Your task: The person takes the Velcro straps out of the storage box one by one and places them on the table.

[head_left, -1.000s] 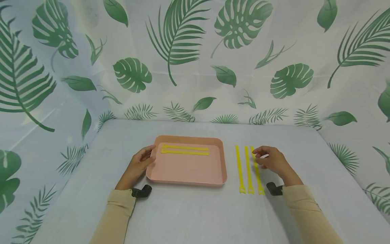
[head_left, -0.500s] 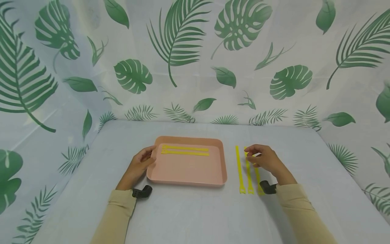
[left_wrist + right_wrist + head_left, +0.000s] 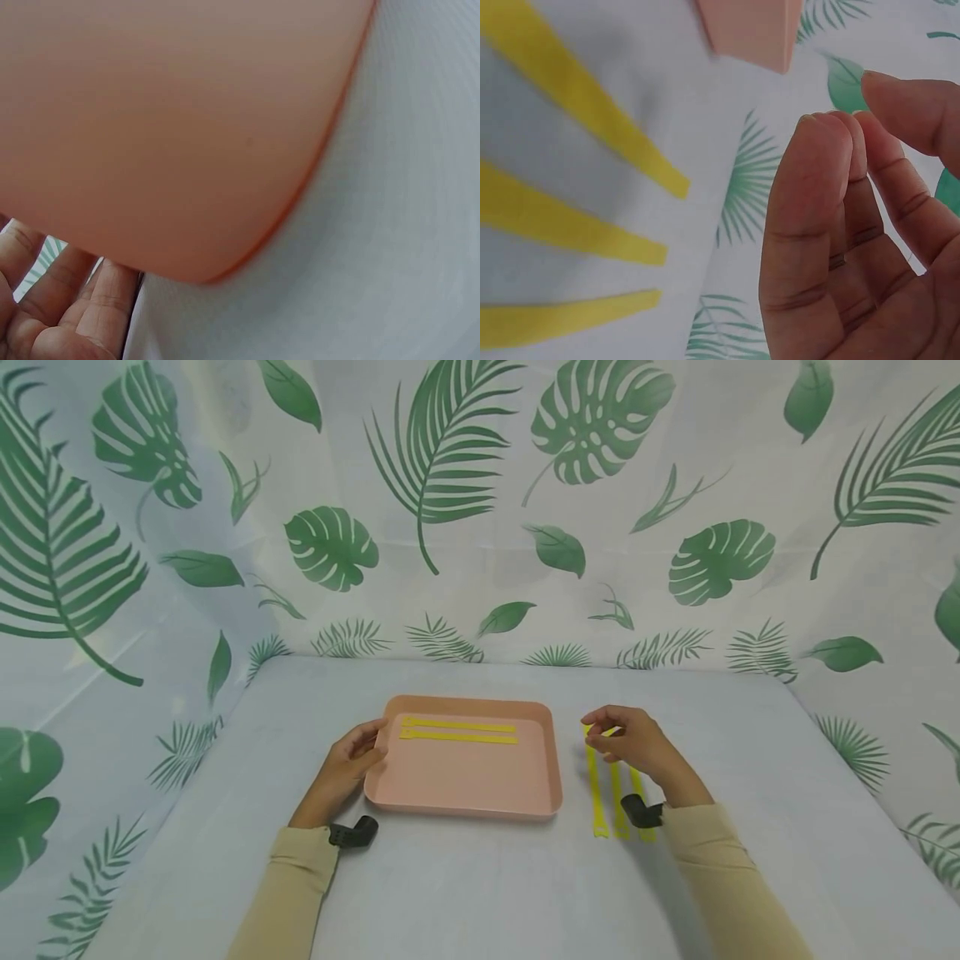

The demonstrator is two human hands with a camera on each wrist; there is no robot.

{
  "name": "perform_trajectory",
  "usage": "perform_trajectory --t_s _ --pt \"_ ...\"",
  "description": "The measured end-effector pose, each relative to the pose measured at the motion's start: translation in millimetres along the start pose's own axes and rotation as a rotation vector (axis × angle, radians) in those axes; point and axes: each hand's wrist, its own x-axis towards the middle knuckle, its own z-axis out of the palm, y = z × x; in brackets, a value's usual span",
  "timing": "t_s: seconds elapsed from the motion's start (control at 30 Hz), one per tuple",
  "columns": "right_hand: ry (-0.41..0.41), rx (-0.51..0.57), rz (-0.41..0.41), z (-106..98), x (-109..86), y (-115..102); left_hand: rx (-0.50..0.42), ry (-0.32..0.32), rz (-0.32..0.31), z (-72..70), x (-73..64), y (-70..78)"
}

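Observation:
A pink tray (image 3: 465, 781) lies on the table, with two yellow strap-like cable ties (image 3: 461, 737) side by side in its upper part. My left hand (image 3: 347, 768) holds the tray's left edge; in the left wrist view its fingers (image 3: 64, 285) are partly hidden by the tray wall. Right of the tray lie three more yellow cable ties (image 3: 597, 793), slotted heads toward me. Over their far ends hovers my right hand (image 3: 633, 743), fingers loosely bent. In the right wrist view its thumb and fingertips stand apart with nothing between them, beside the ties' plain ends (image 3: 649, 244).
A pale cloth covers the table (image 3: 480, 893). Behind and on both sides hangs a white curtain (image 3: 465, 552) printed with green leaves. Each wrist carries a small black camera, such as the right one (image 3: 641, 811).
My right hand has moved left across the loose ties, from the rightmost one to the one nearest the tray. My left hand and the tray have stayed in place.

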Motion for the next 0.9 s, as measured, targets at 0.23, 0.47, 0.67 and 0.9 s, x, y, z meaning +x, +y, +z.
perform_trajectory --t_s 0.23,0.47,0.67,0.9 --pt "-0.017 -0.007 -0.016 6 4.8 -12 -0.005 -0.003 0.007 0.6 1.5 -1.5" --pt "-0.027 -0.027 -0.033 11 9.5 -22 -0.001 -0.003 0.012 -0.4 0.4 -0.3" --pt "-0.044 -0.018 -0.053 17 16.0 -27 0.002 -0.003 0.015 -1.1 1.2 -1.9" --pt "-0.067 -0.006 -0.072 21 21.6 -33 0.013 -0.008 0.013 -1.0 1.3 -1.3"
